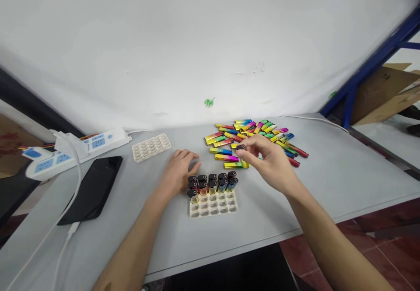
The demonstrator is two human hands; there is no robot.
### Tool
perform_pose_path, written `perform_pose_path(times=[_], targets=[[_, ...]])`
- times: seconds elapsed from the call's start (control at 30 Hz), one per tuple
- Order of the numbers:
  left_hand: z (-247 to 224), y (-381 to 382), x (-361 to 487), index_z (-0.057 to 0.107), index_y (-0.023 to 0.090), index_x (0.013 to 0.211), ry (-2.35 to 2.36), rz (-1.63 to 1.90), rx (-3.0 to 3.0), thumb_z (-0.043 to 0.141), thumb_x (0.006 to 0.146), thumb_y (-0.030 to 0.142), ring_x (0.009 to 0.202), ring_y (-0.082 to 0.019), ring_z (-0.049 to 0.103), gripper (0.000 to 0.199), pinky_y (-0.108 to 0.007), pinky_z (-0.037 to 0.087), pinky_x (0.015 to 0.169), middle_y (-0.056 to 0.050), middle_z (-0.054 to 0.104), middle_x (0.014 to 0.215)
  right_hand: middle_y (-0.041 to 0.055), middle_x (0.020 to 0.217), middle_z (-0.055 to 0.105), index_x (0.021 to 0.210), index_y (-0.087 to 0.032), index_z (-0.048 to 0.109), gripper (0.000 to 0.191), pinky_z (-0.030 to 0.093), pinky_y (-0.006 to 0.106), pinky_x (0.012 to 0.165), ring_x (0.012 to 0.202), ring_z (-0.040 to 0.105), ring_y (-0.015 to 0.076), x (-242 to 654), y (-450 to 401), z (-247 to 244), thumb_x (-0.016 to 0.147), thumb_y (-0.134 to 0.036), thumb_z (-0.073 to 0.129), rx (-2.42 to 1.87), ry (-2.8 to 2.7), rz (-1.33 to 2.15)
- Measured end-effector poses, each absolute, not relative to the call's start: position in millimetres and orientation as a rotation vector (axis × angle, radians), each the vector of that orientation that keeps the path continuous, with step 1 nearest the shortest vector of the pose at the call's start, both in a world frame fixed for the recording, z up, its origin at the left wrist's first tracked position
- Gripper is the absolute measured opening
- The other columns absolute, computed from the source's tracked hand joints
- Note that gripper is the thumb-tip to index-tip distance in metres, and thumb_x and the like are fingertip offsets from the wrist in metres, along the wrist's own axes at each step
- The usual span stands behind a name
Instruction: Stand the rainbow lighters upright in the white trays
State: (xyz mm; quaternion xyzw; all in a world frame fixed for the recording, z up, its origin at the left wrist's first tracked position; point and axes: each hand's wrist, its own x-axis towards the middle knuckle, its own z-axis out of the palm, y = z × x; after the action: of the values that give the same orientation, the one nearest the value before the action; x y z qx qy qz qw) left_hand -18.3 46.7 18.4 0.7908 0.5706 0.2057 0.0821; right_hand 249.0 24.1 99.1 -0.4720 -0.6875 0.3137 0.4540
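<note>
My right hand (267, 159) pinches a lighter (241, 147) by its black top, beside the front of a loose pile of shiny, multicoloured metallic pieces (223, 151). Part of the lighter's body is hidden by my fingers. On the near part of the table, a white tray (213, 212) with oval slots has several black-topped lighters (213, 187) standing upright in its back rows. A single lighter (193, 196) stands at the left of the row in front of them. My left hand (179, 168) rests by the tray's back left corner, fingers apart and holding nothing.
A second slotted tray (151, 147) lies behind my left hand. To the left are a black phone (93, 190) with a white cable and a white power strip (78, 151). A white wall rises behind the grey table (262, 216); cardboard boxes (383, 89) stand at the right.
</note>
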Motion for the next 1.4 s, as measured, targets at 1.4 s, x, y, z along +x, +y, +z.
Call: perform_pose_path(times=[1.4], targets=[[28, 43, -14, 0.066, 0.019, 0.114, 1.745, 0.483, 2.298, 0.052, 0.097, 0.031, 0.113, -0.029, 0.053, 0.025, -0.045, 0.044, 0.099, -0.008, 0.068, 0.118, 0.0132, 0.110, 0.065, 0.099, -0.022, 0.072, 0.015, 0.051, 0.040, 0.076, 0.110, 0.057, 0.0329, 274, 37, 48, 0.088, -0.031, 0.066, -1.704, -2.446, 0.110]])
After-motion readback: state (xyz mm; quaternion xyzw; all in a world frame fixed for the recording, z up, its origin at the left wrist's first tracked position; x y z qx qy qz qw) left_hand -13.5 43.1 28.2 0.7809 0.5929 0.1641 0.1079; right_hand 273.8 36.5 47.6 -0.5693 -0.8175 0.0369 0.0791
